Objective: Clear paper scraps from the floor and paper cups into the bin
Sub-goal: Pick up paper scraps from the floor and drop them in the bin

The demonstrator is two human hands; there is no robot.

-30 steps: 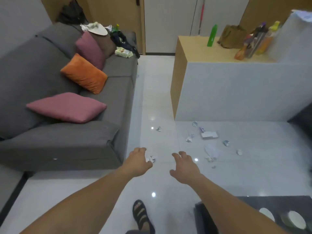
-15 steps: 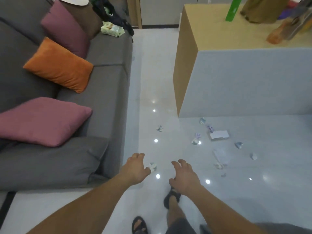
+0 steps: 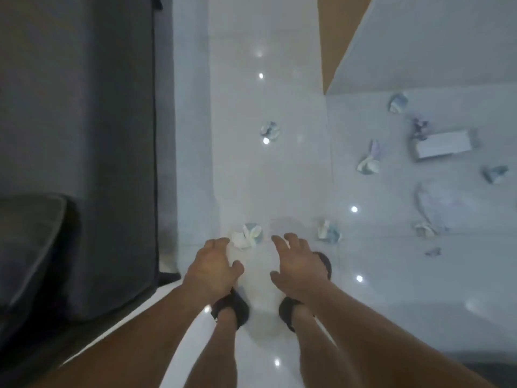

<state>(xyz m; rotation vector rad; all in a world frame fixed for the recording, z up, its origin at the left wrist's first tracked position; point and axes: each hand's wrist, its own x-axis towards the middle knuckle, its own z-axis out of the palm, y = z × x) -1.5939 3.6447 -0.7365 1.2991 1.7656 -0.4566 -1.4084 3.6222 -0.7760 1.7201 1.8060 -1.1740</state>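
Several crumpled paper scraps lie on the glossy white floor. The nearest scrap [image 3: 248, 236] sits just beyond the fingertips of my left hand [image 3: 212, 268], whose fingers are loosely bent and hold nothing. My right hand [image 3: 296, 263] hangs beside it, relaxed and empty, with a second scrap [image 3: 328, 231] just past it to the right. Another scrap [image 3: 270, 130] lies farther up the aisle. More scraps [image 3: 368, 162] and a flat white paper piece [image 3: 442, 145] are scattered at the right. No bin or paper cup is in view.
The grey sofa [image 3: 78, 135] fills the left side, its edge close to my left arm. A white-and-wood counter [image 3: 419, 43] stands at the upper right. My feet in dark sandals [image 3: 232, 308] are below my hands. A faint translucent sheet [image 3: 436, 203] lies at the right.
The view has tilted down and moved forward over the floor. Both hands have come lower, closer to the nearest scraps, and stay empty. Both feet now stand side by side.
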